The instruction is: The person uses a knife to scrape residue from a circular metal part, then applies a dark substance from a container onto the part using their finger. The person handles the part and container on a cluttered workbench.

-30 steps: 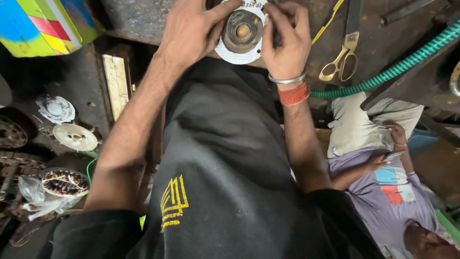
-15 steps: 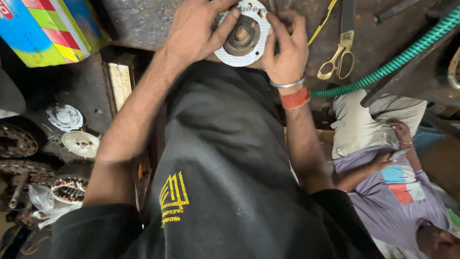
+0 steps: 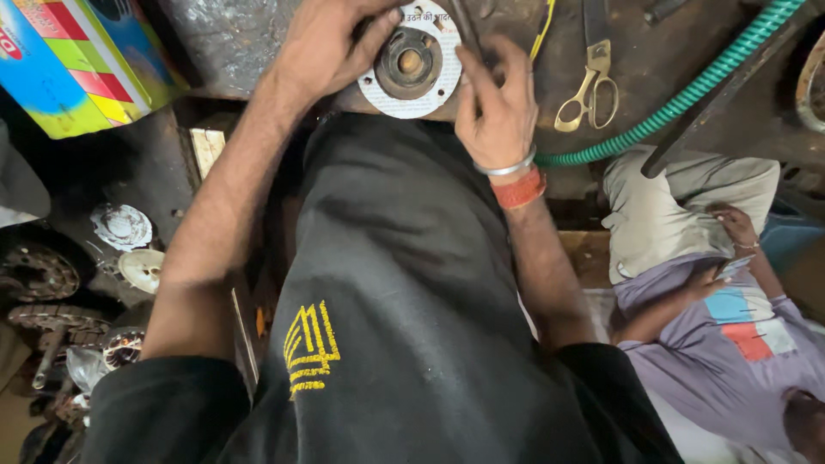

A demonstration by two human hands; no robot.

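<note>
While I am looking down past my dark shirt, the worktop [image 3: 258,34] is carrying a round metal hub on a white paper disc [image 3: 411,62] at twelve o'clock. My left hand [image 3: 331,43] and right hand [image 3: 494,107] are pinching its rim with narrow fingers. Uneven pressing could be tearing the paper or sliding it toward the scissors [image 3: 589,90] at two o'clock.

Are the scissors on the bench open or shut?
Cannot tell for sure. The scissors lie flat beside the right hand; the yellow handle loops sit close together, suggesting shut, but the blades run off the top of the picture.
</note>
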